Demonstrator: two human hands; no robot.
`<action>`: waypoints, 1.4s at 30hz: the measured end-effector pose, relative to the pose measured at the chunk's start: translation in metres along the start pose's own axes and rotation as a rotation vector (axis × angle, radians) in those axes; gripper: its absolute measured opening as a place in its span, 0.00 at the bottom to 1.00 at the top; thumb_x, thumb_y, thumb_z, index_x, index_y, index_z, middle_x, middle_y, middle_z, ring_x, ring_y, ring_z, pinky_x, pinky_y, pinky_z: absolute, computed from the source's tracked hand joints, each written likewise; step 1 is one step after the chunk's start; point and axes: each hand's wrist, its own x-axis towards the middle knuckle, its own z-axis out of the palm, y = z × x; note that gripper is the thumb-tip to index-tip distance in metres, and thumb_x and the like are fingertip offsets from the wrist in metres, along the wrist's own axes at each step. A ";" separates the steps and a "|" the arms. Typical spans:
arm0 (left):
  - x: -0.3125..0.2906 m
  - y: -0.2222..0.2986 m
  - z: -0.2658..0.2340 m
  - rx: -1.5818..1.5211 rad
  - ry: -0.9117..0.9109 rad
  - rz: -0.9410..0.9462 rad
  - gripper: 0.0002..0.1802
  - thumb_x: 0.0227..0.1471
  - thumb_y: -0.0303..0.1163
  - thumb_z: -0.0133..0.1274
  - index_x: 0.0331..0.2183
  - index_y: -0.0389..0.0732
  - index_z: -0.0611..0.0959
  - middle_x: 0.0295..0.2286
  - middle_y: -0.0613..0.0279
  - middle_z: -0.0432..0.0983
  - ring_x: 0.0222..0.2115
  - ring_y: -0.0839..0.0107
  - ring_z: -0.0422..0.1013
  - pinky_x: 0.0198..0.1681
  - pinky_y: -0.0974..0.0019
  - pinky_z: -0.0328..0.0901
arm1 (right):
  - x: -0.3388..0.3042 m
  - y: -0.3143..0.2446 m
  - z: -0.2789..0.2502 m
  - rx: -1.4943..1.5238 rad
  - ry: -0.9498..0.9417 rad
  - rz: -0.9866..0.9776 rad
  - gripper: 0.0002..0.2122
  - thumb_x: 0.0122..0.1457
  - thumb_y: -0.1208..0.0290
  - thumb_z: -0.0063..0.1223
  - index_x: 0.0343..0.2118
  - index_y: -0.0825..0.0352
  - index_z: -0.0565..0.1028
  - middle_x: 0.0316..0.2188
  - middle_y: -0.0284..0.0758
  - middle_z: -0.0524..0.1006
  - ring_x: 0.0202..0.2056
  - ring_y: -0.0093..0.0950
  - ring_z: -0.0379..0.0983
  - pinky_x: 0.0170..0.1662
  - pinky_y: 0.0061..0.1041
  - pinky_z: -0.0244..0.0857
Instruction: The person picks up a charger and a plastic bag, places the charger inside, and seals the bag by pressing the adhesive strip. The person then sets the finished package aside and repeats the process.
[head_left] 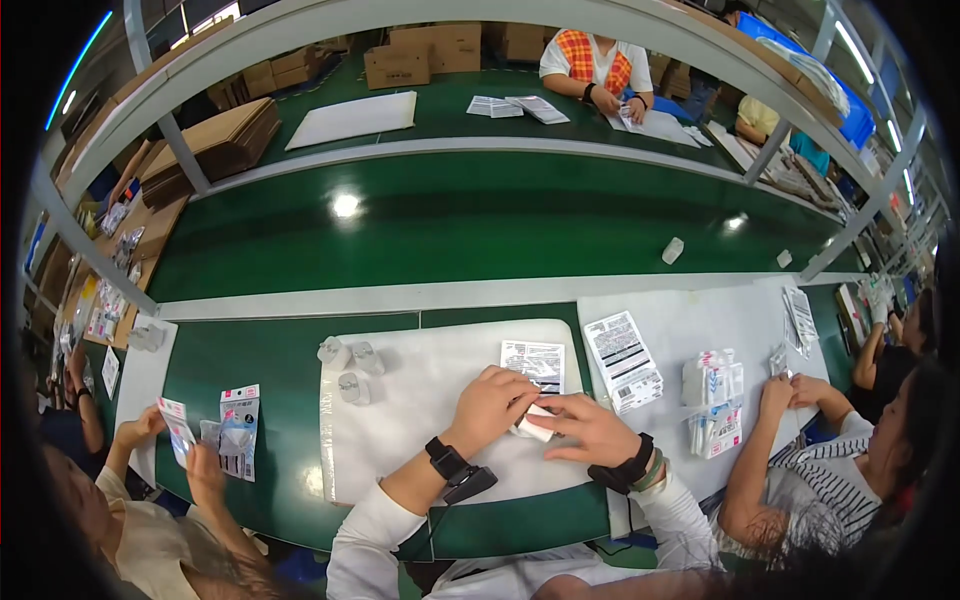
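My left hand point(491, 408) and my right hand point(592, 428) meet over the white mat point(420, 440). Between their bent fingers is a small white item point(540, 424), boxy in outline and partly covered, so its exact kind does not show. Both hands have fingers on it. Just beyond them, a stack of white printed cards point(533, 360) lies near the mat's far right corner. Toward the mat's far left stand several small clear plastic containers point(352, 388).
More printed cards point(622, 355) lie to the right, beside bundled white packages point(713, 400). Co-workers sit close on both sides; the left one holds a packet point(177, 432). A metal rail point(370, 300) crosses beyond the mat, before a green conveyor belt point(480, 220).
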 end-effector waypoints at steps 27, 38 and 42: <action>0.030 0.047 0.014 0.823 0.194 0.150 0.12 0.42 0.29 0.56 0.34 0.46 0.75 0.32 0.63 0.68 0.37 0.64 0.68 0.51 0.49 0.57 | 0.018 0.044 0.013 0.203 0.076 0.388 0.16 0.48 0.78 0.56 0.40 0.65 0.67 0.22 0.34 0.70 0.24 0.34 0.71 0.29 0.30 0.66; 0.023 0.022 0.012 0.818 0.117 0.046 0.13 0.41 0.29 0.56 0.33 0.47 0.75 0.33 0.64 0.69 0.37 0.66 0.68 0.42 0.60 0.60 | 0.018 0.043 0.019 0.094 0.009 0.271 0.15 0.46 0.76 0.58 0.38 0.62 0.69 0.25 0.33 0.73 0.28 0.35 0.72 0.33 0.33 0.66; 0.011 0.029 0.000 0.516 -0.028 0.025 0.13 0.44 0.28 0.56 0.36 0.45 0.77 0.35 0.64 0.72 0.41 0.64 0.70 0.44 0.60 0.64 | 0.011 0.031 -0.004 -0.123 0.029 0.218 0.15 0.48 0.74 0.59 0.40 0.60 0.72 0.33 0.32 0.75 0.37 0.32 0.72 0.40 0.33 0.66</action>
